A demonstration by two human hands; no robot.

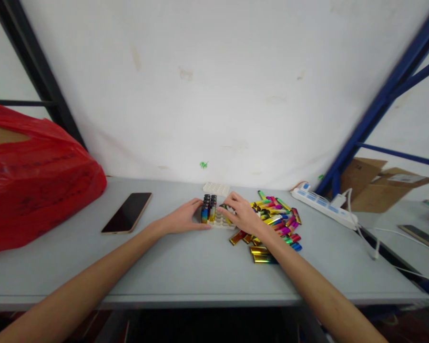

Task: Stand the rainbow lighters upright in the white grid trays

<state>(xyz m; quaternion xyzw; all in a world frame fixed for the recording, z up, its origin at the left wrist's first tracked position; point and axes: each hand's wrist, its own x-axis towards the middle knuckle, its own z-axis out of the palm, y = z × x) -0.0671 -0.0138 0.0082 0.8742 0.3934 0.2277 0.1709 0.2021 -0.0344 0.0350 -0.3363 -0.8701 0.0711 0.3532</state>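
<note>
A white tray with rows of holes (219,222) lies on the table between my hands. Two rows of shiny lighters (209,209) stand upright along its left side, black tops up. My left hand (184,216) rests at the tray's left edge, thumb and fingers apart around the corner by the lighters. Over the tray's right side, my right hand (241,212) pinches a lighter (226,214), held tilted; its lower part is partly hidden. Just right of that hand, a loose pile of metallic, many-coloured lighters (271,219) spreads over the table, some of it behind my forearm.
Behind the tray lies a second white holed tray (216,189), near the wall. A phone (127,213) and a red plastic bag (39,181) are on the left. To the right are a white power strip (325,206) with cables and a cardboard box (379,186) beyond the blue frame.
</note>
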